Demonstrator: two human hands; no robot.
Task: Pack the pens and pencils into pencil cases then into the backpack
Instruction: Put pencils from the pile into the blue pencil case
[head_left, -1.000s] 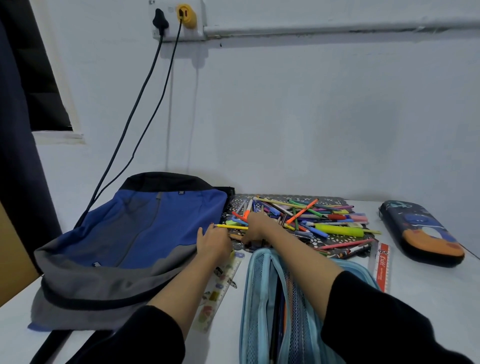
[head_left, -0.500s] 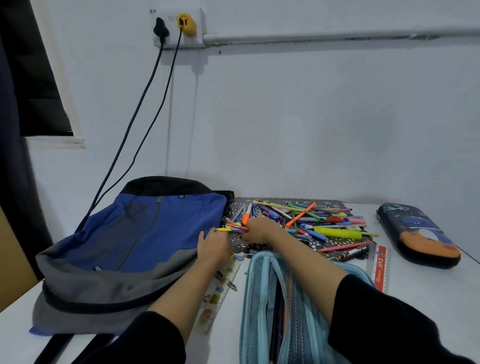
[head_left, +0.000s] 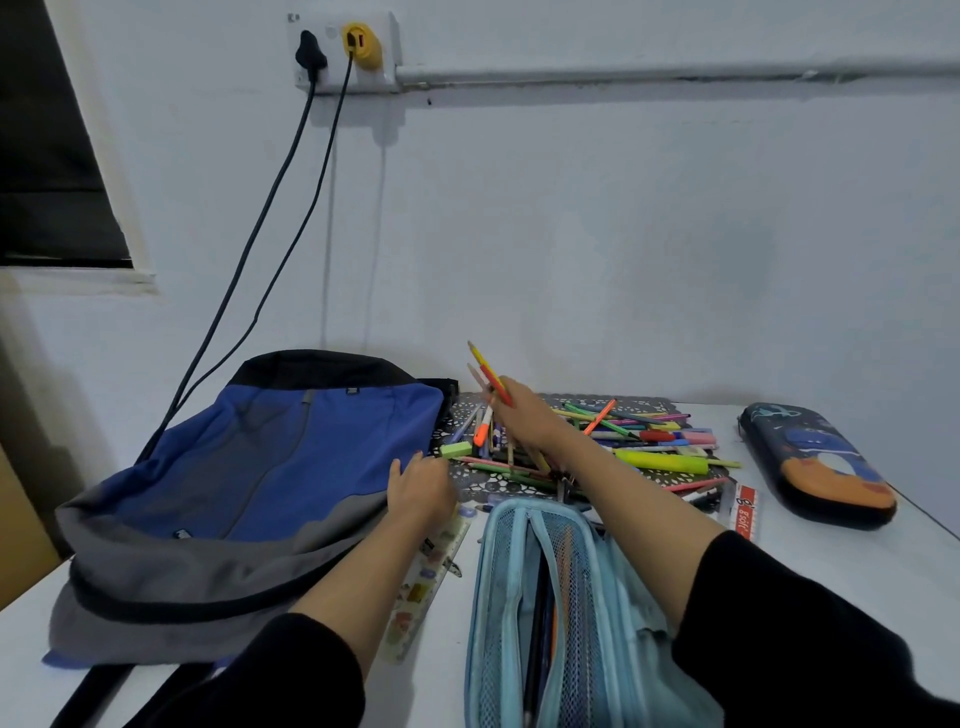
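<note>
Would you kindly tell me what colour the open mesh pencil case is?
The pencil case is light blue; head view.

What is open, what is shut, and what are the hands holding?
blue pencil case: unzipped, open.
dark pencil case: shut.
backpack: lying flat, looks closed.
right hand: grips pencils above the pile.
left hand: relaxed, holding nothing, at the backpack's edge.
pens: loose in a pile.

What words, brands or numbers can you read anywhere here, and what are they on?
Red ruler: "8", perhaps; the word after it is too blurred to read.
Blue backpack: two small tags, both too small to read.
Picture-printed ruler: pictures only, no legible words.
</note>
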